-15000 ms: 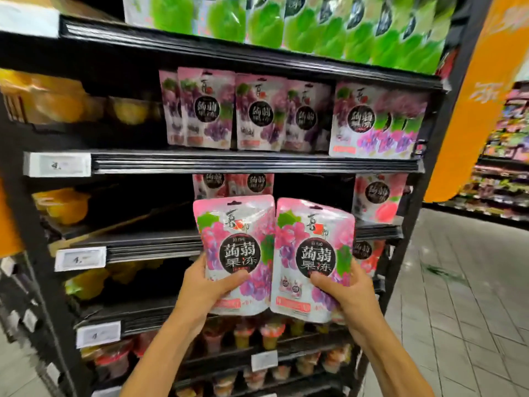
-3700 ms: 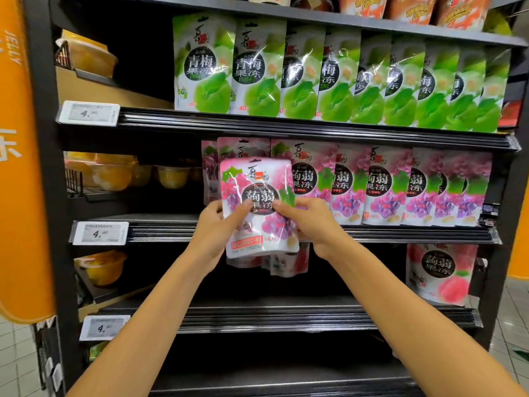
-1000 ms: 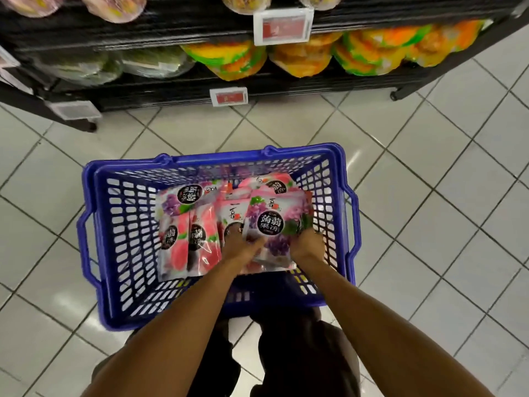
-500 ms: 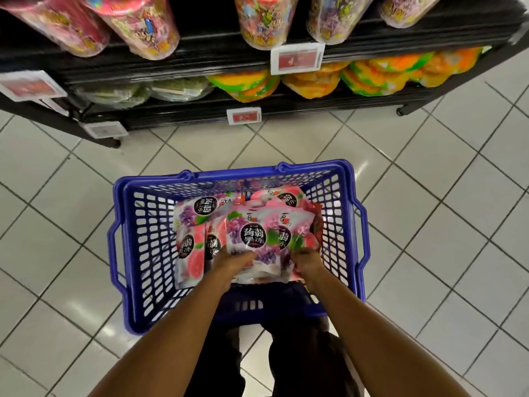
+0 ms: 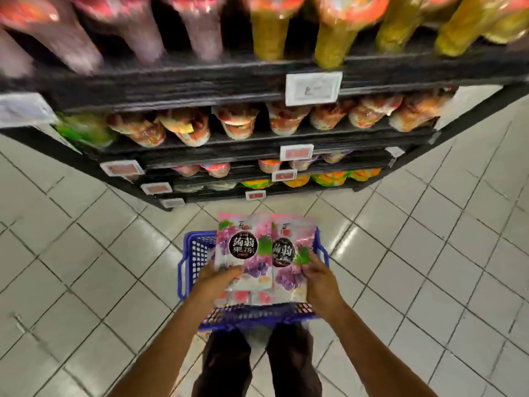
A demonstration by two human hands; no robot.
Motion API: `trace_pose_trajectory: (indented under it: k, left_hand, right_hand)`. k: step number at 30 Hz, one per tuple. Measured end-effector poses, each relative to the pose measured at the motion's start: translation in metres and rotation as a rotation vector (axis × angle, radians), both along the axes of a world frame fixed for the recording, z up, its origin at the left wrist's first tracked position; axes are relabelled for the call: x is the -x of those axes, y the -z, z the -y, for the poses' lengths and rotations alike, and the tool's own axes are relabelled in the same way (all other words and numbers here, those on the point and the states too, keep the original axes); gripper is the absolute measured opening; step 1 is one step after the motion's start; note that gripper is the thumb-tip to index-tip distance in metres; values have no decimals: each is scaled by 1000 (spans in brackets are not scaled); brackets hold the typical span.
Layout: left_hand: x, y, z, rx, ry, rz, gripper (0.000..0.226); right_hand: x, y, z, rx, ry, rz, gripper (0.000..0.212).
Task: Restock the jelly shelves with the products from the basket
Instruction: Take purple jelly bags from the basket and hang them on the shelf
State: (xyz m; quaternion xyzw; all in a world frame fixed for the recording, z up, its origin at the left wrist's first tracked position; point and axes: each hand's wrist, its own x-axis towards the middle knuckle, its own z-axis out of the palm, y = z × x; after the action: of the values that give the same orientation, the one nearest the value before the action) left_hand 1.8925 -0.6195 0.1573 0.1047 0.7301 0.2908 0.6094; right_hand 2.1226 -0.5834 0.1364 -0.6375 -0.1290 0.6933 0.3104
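Note:
Two pink grape jelly pouches are held side by side above the blue basket (image 5: 190, 259) on the floor. My left hand (image 5: 217, 277) grips the left pouch (image 5: 243, 247) by its lower edge. My right hand (image 5: 319, 277) grips the right pouch (image 5: 292, 253) at its lower right side. The pouches cover most of the basket's inside; a few more pink packets (image 5: 243, 298) show beneath them. The black jelly shelves (image 5: 200, 87) rise just beyond the basket, blurred.
The lower shelves hold jelly cups (image 5: 237, 124) and tall bagged jellies (image 5: 332, 32), with white price tags (image 5: 313, 88) on the shelf edges. Pale floor tiles (image 5: 429, 253) spread to both sides. My legs (image 5: 257, 365) stand right behind the basket.
Both hands have lifted the two grape pouches up out of the basket. My view has tilted upward, bringing more shelf levels into sight.

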Motion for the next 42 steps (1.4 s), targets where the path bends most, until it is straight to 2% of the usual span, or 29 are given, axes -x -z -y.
trace_pose_trajectory:
  k: [2, 5, 8, 11, 13, 17, 18, 21, 24, 28, 29, 32, 34, 37, 40, 42]
  left_hand:
    - [13, -65, -10, -92, 25, 42, 36]
    - [32, -158, -21, -231, 4, 69, 29]
    - [48, -246, -28, -372, 34, 90, 27]
    - [67, -320, -34, -508, 65, 94, 37]
    - [77, -358, -41, -611, 84, 96, 48]
    - [80, -438, -54, -821, 108, 97, 55]
    - [78, -455, -57, -864, 117, 94, 54]
    - [74, -502, -65, -1007, 154, 42, 51]
    - [74, -536, -73, -1109, 137, -16, 57]
    - [68, -576, -76, -1239, 136, -124, 51]
    - [66, -586, -78, -1269, 129, -150, 49]
    - [66, -606, -85, -1337, 94, -206, 47]
    - [68, -621, -89, -1382, 67, -198, 51]
    - [75, -642, -95, -1444, 72, -187, 52]
    - [86, -661, -102, -1471, 54, -172, 46]
    - [96, -672, -106, -1484, 49, -214, 39]
  right_hand:
    - [11, -70, -13, -20, 112, -78, 43]
    - [33, -169, -21, -88, 103, -154, 24]
    - [60, -260, -31, -221, 95, -99, 19]
    - [78, -339, -42, -439, 69, -231, 29]
    - [85, -385, -52, -485, 35, -361, 40]
    - [91, -470, -65, -622, -135, -473, 68]
    - [93, -486, -68, -679, -193, -477, 70]
    - [92, -528, -76, -861, -283, -489, 58]
    - [89, -557, -92, -909, -278, -449, 51]
    - [88, -592, -110, -979, -286, -404, 25]
    - [88, -602, -114, -1001, -289, -383, 25]
    - [86, -626, -125, -1076, -275, -307, 41]
    - [86, -643, -132, -1134, -263, -292, 37]
    - [92, -670, -136, -1242, -256, -268, 20]
    - [102, -692, -142, -1298, -220, -264, 37]
    - [111, -704, -147, -1321, -194, -219, 36]
